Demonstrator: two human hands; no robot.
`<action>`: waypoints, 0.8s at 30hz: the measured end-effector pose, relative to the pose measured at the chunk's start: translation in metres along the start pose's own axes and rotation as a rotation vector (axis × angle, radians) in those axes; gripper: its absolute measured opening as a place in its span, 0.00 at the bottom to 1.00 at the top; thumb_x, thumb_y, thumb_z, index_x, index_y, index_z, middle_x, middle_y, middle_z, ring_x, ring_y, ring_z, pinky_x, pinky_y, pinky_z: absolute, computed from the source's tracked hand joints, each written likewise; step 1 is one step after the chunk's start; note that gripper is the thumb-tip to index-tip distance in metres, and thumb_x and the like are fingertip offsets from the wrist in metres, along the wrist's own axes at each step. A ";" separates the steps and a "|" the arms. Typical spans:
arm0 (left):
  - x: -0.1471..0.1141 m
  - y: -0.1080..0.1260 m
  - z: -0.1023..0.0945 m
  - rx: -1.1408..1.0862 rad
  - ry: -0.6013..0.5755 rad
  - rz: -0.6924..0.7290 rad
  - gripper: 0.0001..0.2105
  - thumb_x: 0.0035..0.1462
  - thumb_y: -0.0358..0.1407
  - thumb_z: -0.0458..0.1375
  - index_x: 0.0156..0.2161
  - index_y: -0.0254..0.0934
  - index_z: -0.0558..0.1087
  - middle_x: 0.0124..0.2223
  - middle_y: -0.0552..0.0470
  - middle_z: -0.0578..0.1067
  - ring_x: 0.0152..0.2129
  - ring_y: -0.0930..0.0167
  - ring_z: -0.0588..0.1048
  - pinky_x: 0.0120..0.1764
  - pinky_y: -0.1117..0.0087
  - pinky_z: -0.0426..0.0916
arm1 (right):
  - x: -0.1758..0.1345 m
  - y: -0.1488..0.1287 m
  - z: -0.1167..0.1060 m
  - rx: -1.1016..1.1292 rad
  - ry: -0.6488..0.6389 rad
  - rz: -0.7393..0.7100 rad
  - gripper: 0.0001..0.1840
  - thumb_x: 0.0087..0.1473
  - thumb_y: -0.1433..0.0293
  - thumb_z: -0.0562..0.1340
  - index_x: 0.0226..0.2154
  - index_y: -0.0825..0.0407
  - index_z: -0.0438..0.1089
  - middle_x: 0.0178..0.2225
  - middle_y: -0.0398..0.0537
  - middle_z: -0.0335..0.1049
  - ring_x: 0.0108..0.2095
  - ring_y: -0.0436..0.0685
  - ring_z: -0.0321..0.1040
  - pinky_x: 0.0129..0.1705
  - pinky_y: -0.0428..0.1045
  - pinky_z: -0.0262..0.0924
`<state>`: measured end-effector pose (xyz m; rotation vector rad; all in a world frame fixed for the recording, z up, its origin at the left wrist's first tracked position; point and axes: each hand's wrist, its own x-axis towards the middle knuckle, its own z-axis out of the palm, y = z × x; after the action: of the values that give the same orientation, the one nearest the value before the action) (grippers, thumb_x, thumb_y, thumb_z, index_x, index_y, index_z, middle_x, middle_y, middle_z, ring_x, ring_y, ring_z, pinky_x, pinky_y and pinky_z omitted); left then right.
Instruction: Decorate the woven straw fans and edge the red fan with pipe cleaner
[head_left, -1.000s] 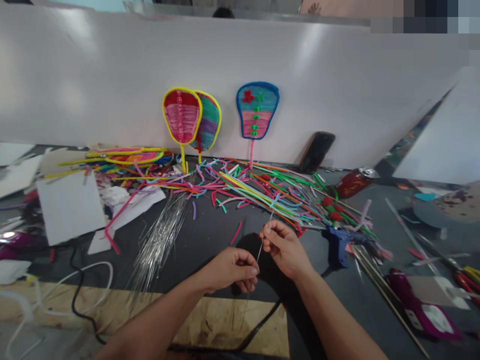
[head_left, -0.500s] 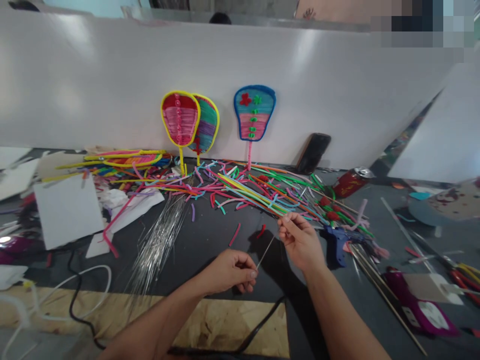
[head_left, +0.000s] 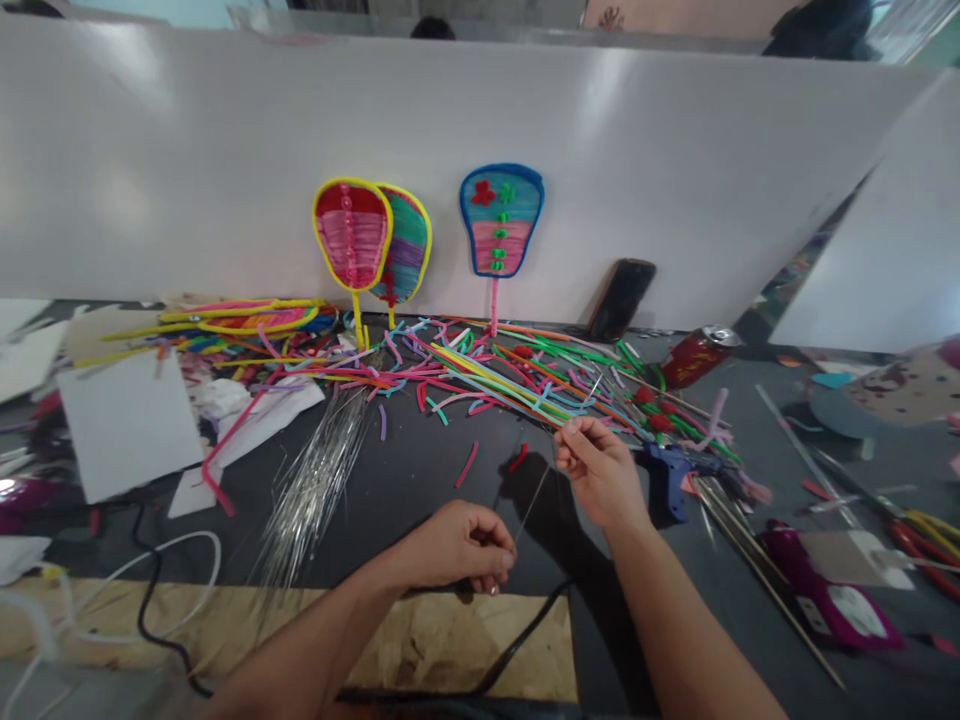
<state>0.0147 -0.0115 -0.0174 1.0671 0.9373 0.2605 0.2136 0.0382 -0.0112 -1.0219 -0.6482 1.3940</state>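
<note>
A thin metal wire (head_left: 533, 500) runs slantwise between my two hands. My left hand (head_left: 466, 546), at the lower middle, pinches its near end between thumb and fingers. Higher and to the right, my right hand (head_left: 600, 472) is closed at the wire's far end, its fingertips pressed together. Just beyond my right hand lies a heap of coloured pipe cleaners (head_left: 510, 388). A short red piece (head_left: 518, 458) and a pink piece (head_left: 466, 465) rest on the dark table past my left hand. A bundle of bare silvery wires (head_left: 315, 490) lies to the left.
Three fan-shaped pipe-cleaner pieces, including a blue-rimmed fan (head_left: 502, 220), lean against a white partition (head_left: 225, 170). A phone (head_left: 621, 300) and red can (head_left: 697, 357) stand at the right back. A blue glue gun (head_left: 666, 483) lies beside my right hand. Pliers (head_left: 926, 545) are far right.
The whole view has shifted slightly, so things on the table appear a little further left and higher. Both hands keep their grip on the wire, almost in the same place.
</note>
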 end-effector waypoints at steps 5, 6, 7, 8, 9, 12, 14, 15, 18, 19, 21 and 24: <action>0.001 0.001 -0.002 -0.015 -0.009 0.004 0.15 0.42 0.44 0.63 0.29 0.33 0.69 0.23 0.54 0.73 0.17 0.76 0.71 0.22 0.75 0.66 | 0.000 -0.001 0.001 0.018 0.004 -0.007 0.15 0.37 0.66 0.72 0.25 0.53 0.67 0.23 0.39 0.69 0.18 0.42 0.62 0.20 0.38 0.59; 0.001 0.000 -0.002 -0.013 -0.008 0.007 0.15 0.43 0.44 0.62 0.29 0.33 0.69 0.23 0.54 0.73 0.17 0.76 0.71 0.22 0.75 0.66 | 0.000 -0.001 0.001 0.023 0.001 -0.014 0.15 0.37 0.66 0.72 0.25 0.53 0.67 0.23 0.39 0.69 0.18 0.42 0.62 0.20 0.38 0.59; 0.001 0.000 -0.003 -0.005 -0.005 0.009 0.15 0.43 0.44 0.62 0.29 0.33 0.69 0.23 0.55 0.73 0.17 0.76 0.71 0.22 0.76 0.66 | 0.000 -0.002 0.002 0.029 -0.005 -0.022 0.14 0.37 0.66 0.72 0.25 0.52 0.67 0.23 0.39 0.69 0.19 0.42 0.62 0.20 0.38 0.59; 0.001 0.000 -0.003 0.010 0.001 0.011 0.15 0.44 0.44 0.61 0.30 0.33 0.69 0.23 0.55 0.73 0.17 0.76 0.72 0.22 0.76 0.66 | 0.000 -0.002 0.002 0.035 -0.012 -0.030 0.14 0.38 0.66 0.72 0.25 0.52 0.67 0.23 0.39 0.69 0.19 0.42 0.62 0.20 0.38 0.59; 0.001 0.000 -0.003 0.031 0.008 0.012 0.15 0.45 0.44 0.61 0.31 0.33 0.69 0.23 0.55 0.73 0.17 0.76 0.72 0.21 0.76 0.65 | -0.001 -0.003 0.003 0.042 -0.019 -0.038 0.14 0.38 0.67 0.71 0.26 0.52 0.67 0.23 0.39 0.69 0.19 0.43 0.62 0.20 0.38 0.59; 0.000 0.001 -0.003 0.099 0.020 0.018 0.13 0.48 0.44 0.58 0.32 0.34 0.68 0.25 0.55 0.73 0.17 0.76 0.72 0.20 0.77 0.64 | -0.001 -0.006 0.003 0.063 -0.034 -0.069 0.13 0.39 0.67 0.71 0.26 0.52 0.67 0.23 0.39 0.68 0.19 0.43 0.62 0.20 0.39 0.59; 0.000 0.001 -0.003 0.118 0.022 0.018 0.13 0.48 0.44 0.58 0.33 0.35 0.68 0.25 0.55 0.72 0.17 0.75 0.73 0.19 0.77 0.64 | -0.002 -0.009 0.004 0.071 -0.042 -0.094 0.13 0.40 0.67 0.70 0.26 0.52 0.67 0.23 0.39 0.69 0.19 0.43 0.62 0.20 0.39 0.59; 0.000 0.001 -0.003 0.118 0.024 0.016 0.14 0.48 0.44 0.59 0.33 0.35 0.68 0.26 0.55 0.72 0.17 0.75 0.73 0.19 0.77 0.65 | -0.002 -0.010 0.004 0.075 -0.048 -0.106 0.13 0.40 0.67 0.70 0.26 0.52 0.67 0.23 0.39 0.69 0.19 0.43 0.63 0.20 0.39 0.60; 0.001 0.000 -0.003 0.121 0.038 0.016 0.15 0.48 0.46 0.59 0.33 0.35 0.67 0.26 0.55 0.73 0.19 0.74 0.74 0.21 0.75 0.66 | -0.003 -0.013 0.004 0.092 -0.071 -0.130 0.12 0.41 0.67 0.70 0.26 0.52 0.66 0.23 0.39 0.69 0.19 0.43 0.63 0.20 0.39 0.60; 0.002 0.000 -0.003 0.125 0.042 0.019 0.15 0.48 0.46 0.59 0.33 0.35 0.67 0.26 0.55 0.73 0.19 0.74 0.74 0.22 0.75 0.67 | -0.003 -0.014 0.004 0.099 -0.078 -0.135 0.12 0.41 0.67 0.70 0.26 0.52 0.66 0.23 0.39 0.69 0.19 0.43 0.62 0.20 0.39 0.60; 0.002 -0.001 -0.004 0.134 0.043 0.023 0.16 0.48 0.46 0.59 0.34 0.35 0.67 0.26 0.55 0.72 0.20 0.74 0.74 0.23 0.74 0.67 | -0.003 -0.014 0.004 0.113 -0.088 -0.143 0.12 0.41 0.67 0.70 0.26 0.52 0.66 0.23 0.39 0.69 0.19 0.43 0.62 0.20 0.39 0.60; 0.001 0.000 -0.004 0.135 0.033 0.029 0.16 0.48 0.48 0.59 0.34 0.35 0.66 0.27 0.55 0.72 0.21 0.74 0.74 0.23 0.74 0.67 | -0.003 -0.015 0.004 0.130 -0.095 -0.152 0.12 0.41 0.67 0.70 0.26 0.52 0.66 0.23 0.38 0.69 0.18 0.43 0.62 0.20 0.39 0.60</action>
<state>0.0123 -0.0078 -0.0185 1.2042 0.9803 0.2426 0.2168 0.0382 0.0040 -0.7913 -0.6810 1.3390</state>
